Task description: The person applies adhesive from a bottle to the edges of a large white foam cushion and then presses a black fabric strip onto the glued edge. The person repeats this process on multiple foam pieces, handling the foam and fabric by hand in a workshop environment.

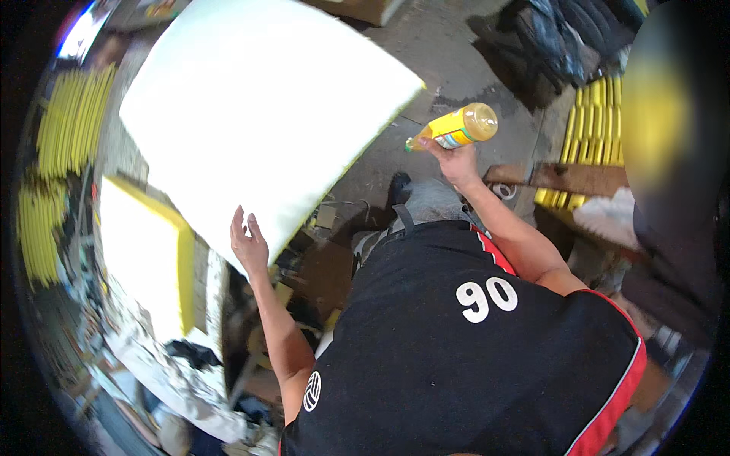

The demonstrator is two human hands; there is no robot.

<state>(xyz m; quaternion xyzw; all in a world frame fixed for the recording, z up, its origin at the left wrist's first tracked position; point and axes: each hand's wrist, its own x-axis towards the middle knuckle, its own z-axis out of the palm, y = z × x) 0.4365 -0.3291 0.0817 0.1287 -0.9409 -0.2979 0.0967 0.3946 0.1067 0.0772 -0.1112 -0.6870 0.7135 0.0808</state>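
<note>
Bottle (465, 125) in the right hand (455, 161), its green cap (409, 144) pointing left toward the big white foam sheet (258, 106).
The bottle's long axis runs from the cap, just beyond the sheet's edge, out rightward to its base; the right fingers are wrapped round the neck end, forearm reaching forward. The left hand (250, 247), well apart from the bottle, is over the sheet's near corner, fingers extended and empty (whether they press the foam, I cannot tell).
</note>
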